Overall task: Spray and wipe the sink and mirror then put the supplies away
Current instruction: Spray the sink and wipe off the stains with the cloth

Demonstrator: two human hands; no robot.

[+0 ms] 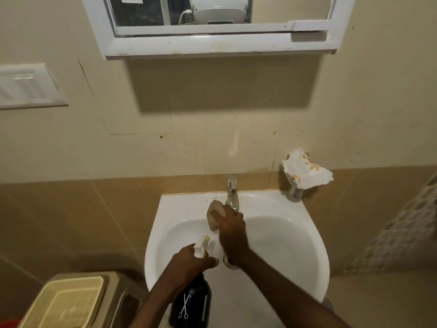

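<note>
Hands first: I see my right hand (230, 229) reaching far over the sink (279, 235), fingers curled round a pale sponge (215, 215) and pressing it against the rim just left of the tap (232, 194). My left hand (186, 262) sits nearer, at the basin's near left edge, wrapped round the neck of a dark spray bottle (190, 304) with its thumb stretched out to the right; the white nozzle (202, 247) pokes up past the knuckles, pointing far into the bowl. Bottle and sponge are apart, with my right wrist between them. That wrist covers most of the drain. Only the lower strip of the mirror (179, 13) shows, cut off at the top. A stained paper (307, 171) drapes a holder on the right wall.
</note>
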